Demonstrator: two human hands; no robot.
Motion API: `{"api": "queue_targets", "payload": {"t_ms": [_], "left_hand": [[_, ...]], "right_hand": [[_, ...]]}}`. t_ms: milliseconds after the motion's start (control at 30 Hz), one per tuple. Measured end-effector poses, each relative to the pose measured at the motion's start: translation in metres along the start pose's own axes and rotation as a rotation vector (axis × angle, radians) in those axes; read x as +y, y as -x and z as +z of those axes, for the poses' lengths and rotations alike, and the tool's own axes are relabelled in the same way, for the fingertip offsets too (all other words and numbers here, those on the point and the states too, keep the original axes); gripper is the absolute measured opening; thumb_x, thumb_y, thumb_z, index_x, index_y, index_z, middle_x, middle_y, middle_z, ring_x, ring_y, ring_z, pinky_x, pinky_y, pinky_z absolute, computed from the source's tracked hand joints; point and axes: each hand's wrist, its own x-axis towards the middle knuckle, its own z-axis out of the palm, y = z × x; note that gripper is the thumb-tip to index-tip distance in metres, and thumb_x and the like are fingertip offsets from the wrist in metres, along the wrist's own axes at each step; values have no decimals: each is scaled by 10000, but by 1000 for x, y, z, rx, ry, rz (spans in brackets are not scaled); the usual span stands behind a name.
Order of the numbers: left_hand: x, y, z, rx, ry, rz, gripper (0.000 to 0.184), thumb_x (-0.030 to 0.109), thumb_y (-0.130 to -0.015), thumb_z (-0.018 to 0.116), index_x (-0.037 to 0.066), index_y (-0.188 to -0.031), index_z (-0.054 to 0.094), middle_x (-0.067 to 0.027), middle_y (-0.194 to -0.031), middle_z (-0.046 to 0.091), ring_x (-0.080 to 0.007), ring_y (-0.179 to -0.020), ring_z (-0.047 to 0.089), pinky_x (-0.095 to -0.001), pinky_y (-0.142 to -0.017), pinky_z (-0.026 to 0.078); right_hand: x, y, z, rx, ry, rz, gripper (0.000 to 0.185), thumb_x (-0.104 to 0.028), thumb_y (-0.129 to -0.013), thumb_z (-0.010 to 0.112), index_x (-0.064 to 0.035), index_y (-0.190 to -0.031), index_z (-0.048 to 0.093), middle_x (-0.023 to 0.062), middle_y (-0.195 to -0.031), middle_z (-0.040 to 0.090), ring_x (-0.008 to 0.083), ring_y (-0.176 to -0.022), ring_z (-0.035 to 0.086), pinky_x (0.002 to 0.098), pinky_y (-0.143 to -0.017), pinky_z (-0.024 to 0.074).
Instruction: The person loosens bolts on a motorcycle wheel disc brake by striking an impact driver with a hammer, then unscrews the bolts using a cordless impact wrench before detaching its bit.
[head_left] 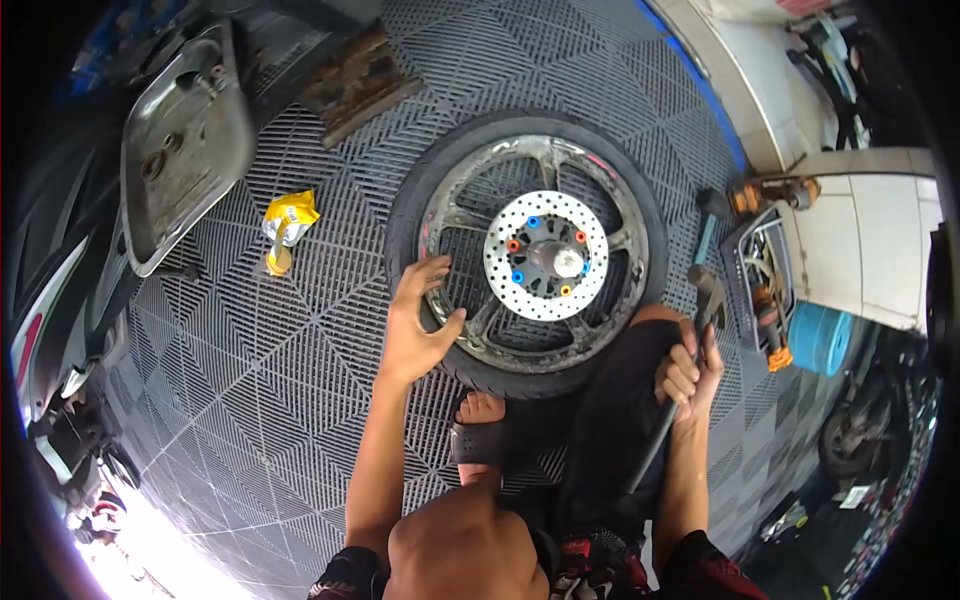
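Black-tyred wheel (pixel 526 262) flat on floor (pixel 270 400), drilled silver disc (pixel 512 287) uppermost, hammer (pixel 657 440) slanting in right hand (pixel 690 375)

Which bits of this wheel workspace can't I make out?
Head view:
- Underside of the wheel: hidden by its upper side.
- Part of the hammer's handle: covered by the right hand's fingers.
- Print on the yellow packet: too small.
- Motorcycle: cut off by left edge.

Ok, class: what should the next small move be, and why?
Probably slide the right grip farther down the hammer: it is closed close to the head, leaving a stretch of handle free below, and a lower hold may swing better.
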Motion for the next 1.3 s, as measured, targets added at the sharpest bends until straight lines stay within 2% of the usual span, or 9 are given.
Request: {"api": "queue_targets", "payload": {"t_ms": [467,600,733,900,1100,1133,1167,1233,1300], "left_hand": [[89,-100,56,-393,22,404,725,160,-701,826,-21,-1352,563,-160,-1332,589,-278,-1273,564,-417,-1108,425],[93,-125,68,-696,200,284,458,139,-761,718,-62,-1170,670,-167,-1286,624,-289,-1218,598,-419,-1095,434],[102,-122,71,-771,226,248,431,231,-722,640,-59,-1030,726,-184,-1276,616,-300,-1187,598,-438,-1096,414],[89,-139,68,-865,268,350,456,291,-746,760,-20,-1079,738,-166,-1299,596,-305,-1240,565,-441,-1098,407],[80,-150,72,-981,394,460,375,306,-784,770,14,-1020,757,-151,-1278,626,-299,-1217,576,-425,-1074,406],[75,-147,73,-971,439,450,316,267,-809,761,0,-978,754,-152,-1200,666,-289,-1170,606,-408,-1023,444],[71,-142,75,-916,520,428,216,213,-838,747,2,-885,747,-112,-941,727,-237,-935,692,-378,-851,528],[73,-134,64,-929,350,179,197,179,-859,738,6,-769,708,-56,-669,680,-171,-665,678,-347,-645,537],[69,-117,74,-650,360,186,257,186,-861,737,26,-678,654,-58,-536,596,-196,-488,601,-342,-512,477]], "right_hand": [[2,0,11,83,114,9,366,-369,-1090,418,-71,-879,436,-15,-557,349,64,-366,283,234,-305,278],[12,11,16,119,192,-13,362,-369,-1079,454,-83,-857,453,-29,-556,341,62,-369,275,224,-318,256],[28,29,24,146,228,-1,323,-369,-1046,515,-101,-868,478,-33,-561,334,69,-390,275,242,-353,239],[37,38,18,160,295,12,389,-418,-1076,431,-95,-861,460,-2,-573,359,102,-408,310,269,-373,275],[26,47,-1,97,347,-40,512,-526,-1078,341,-83,-839,433,26,-614,353,120,-445,306,274,-385,272],[27,45,1,132,391,-78,505,-522,-1078,345,-85,-843,433,26,-623,343,119,-455,305,269,-381,266],[27,44,3,168,438,-111,498,-518,-1079,350,-86,-846,433,27,-633,334,118,-465,304,264,-376,259],[30,45,10,306,519,-130,468,-503,-1082,363,-100,-856,446,-2,-636,318,101,-443,267,254,-359,245],[36,42,22,489,584,-137,453,-495,-1083,369,-107,-870,465,-20,-624,322,92,-417,252,244,-340,223]]}}
